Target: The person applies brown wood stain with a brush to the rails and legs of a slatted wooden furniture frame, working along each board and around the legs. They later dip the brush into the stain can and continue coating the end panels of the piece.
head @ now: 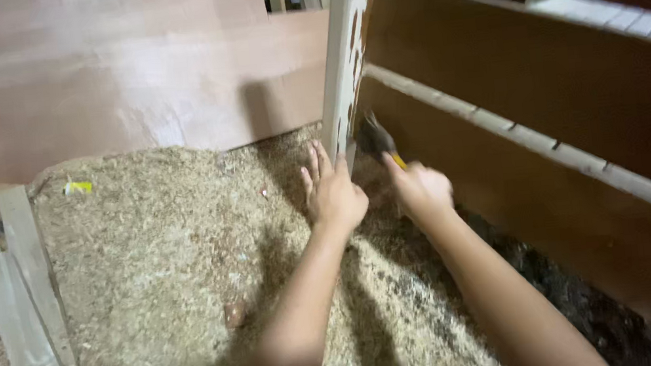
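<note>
Left hand (334, 194) flat, fingers spread against white post (346, 62); right hand (420, 188) fingers wrapped on hammer (375, 137) handle. Hammer likely head-heavy, rigid; grip handle end

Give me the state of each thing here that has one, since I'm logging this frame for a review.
Left hand: open, fingers spread against the base of the post.
Right hand: closed around the hammer handle.
Hammer: gripped, head at the post, blurred.
White post: standing, slightly tilted, paint flaking.
Sawdust: spread loose over the floor.
Wooden fence rails: fixed, horizontal.
</note>
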